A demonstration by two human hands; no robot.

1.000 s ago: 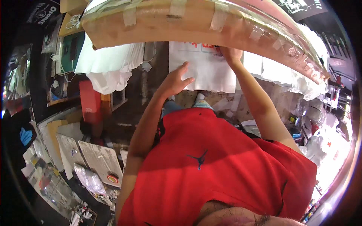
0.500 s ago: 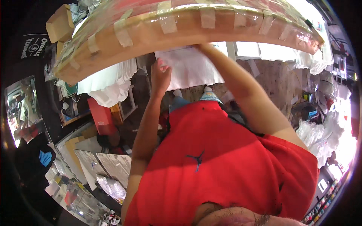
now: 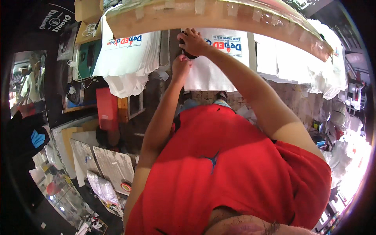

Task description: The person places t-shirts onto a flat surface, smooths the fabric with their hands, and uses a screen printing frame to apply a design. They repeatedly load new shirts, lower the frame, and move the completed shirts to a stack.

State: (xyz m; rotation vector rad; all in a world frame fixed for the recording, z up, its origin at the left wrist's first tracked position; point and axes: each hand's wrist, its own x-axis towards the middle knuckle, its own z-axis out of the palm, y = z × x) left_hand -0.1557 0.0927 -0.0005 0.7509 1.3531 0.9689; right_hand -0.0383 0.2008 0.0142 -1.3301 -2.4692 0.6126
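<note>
A white printed sheet (image 3: pixel 215 76) hangs below the long taped cardboard edge (image 3: pixel 223 17). My right hand (image 3: pixel 192 43) is bent round a small dark object (image 3: pixel 189 55) at the sheet's left edge; what the object is, I cannot make out. Just below it, my left hand (image 3: pixel 181 68) has its fingers curled in at the same edge, and what they grip is unclear. Stacks of white sheets hang on either side, printed ones (image 3: pixel 121 58) on the left and others (image 3: pixel 282 58) on the right.
Down to the left are a red object (image 3: pixel 107 107), dirty flat panels (image 3: pixel 111 166) with a tape roll, and clear plastic packages (image 3: pixel 100 184). An open cardboard box (image 3: pixel 88 9) and white cables (image 3: pixel 88 80) lie at upper left; plastic-wrapped bundles (image 3: pixel 340 109) crowd the right.
My right hand has come out from under the cardboard edge to the sheet's left edge. My left hand has moved in beside it and curled. More of the sheet's print shows.
</note>
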